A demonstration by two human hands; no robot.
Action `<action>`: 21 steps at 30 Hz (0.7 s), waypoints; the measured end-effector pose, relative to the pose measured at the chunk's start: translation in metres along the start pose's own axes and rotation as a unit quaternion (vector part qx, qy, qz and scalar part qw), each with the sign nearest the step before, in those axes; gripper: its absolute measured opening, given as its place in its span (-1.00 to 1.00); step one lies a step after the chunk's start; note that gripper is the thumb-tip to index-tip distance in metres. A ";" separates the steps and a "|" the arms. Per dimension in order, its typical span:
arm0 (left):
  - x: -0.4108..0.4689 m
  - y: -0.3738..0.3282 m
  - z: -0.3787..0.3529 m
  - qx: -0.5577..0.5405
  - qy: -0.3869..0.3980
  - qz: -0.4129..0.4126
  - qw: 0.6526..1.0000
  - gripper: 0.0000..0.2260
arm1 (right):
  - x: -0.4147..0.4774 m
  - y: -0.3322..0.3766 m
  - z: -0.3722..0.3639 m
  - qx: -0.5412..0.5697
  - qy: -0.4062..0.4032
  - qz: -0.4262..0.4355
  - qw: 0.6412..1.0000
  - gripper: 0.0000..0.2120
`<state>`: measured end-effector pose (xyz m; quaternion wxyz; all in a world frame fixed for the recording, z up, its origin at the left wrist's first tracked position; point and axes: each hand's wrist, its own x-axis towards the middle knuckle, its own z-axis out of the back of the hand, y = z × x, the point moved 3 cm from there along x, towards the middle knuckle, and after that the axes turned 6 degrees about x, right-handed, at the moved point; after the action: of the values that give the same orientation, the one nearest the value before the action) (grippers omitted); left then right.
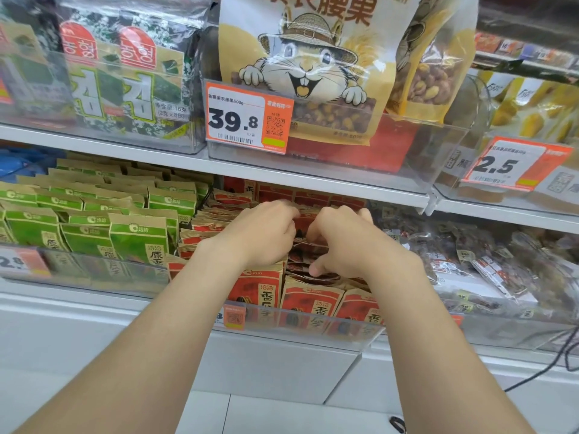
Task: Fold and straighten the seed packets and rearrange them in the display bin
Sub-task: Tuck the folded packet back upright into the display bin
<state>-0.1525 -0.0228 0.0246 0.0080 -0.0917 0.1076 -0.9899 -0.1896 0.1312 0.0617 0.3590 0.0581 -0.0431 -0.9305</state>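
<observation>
— Where are the hands?

— Side by side, almost touching, both down in the middle of the display bin (297,328). The left hand (263,234) has its fingers curled over the top edges of the red seed packets (308,303). The right hand (341,242) is curled the same way, its thumb pressed in low against the packets between the two hands.

— So both are gripping?

— Yes, each is clenched on packets in the middle of the stack. How many each one holds I cannot tell; the fingertips are buried.

— And the rest of the packets?

— Behind the bin's clear front wall a row stands upright. The ones just beneath the hands lie tilted and overlapping. More sit in rows behind, under the shelf (313,180) above.

— What is around the bin?

— To the left, touching it, another bin of green packets (138,239) standing in rows. To the right, clear-wrapped snacks (488,261) lie loosely piled. On the shelf above are seaweed packs (125,83), a cashew bag (300,67) with a cartoon squirrel, and an orange price tag (249,117) reading 39.8.
</observation>
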 end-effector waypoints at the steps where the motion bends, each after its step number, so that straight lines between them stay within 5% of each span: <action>1: 0.000 0.000 0.000 -0.001 -0.001 0.001 1.000 -0.63 | 0.000 0.001 0.001 0.005 -0.010 0.011 1.000 -0.57; 6: -0.001 0.000 0.000 -0.017 -0.012 0.004 1.000 -0.64 | 0.007 0.007 -0.004 0.016 -0.055 0.006 0.998 -0.59; 13: 0.002 -0.002 0.001 -0.043 -0.011 0.032 0.998 -0.56 | 0.015 0.004 -0.020 -0.121 -0.072 -0.042 0.989 -0.62; 21: -0.002 -0.003 0.005 -0.048 -0.019 0.024 0.998 -0.47 | 0.018 0.002 -0.005 -0.093 -0.088 -0.044 0.991 -0.60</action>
<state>-0.1498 -0.0209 0.0301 0.0297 -0.1084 0.1569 -0.9812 -0.2002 0.1174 0.0552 0.3164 -0.0559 0.0145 -0.9469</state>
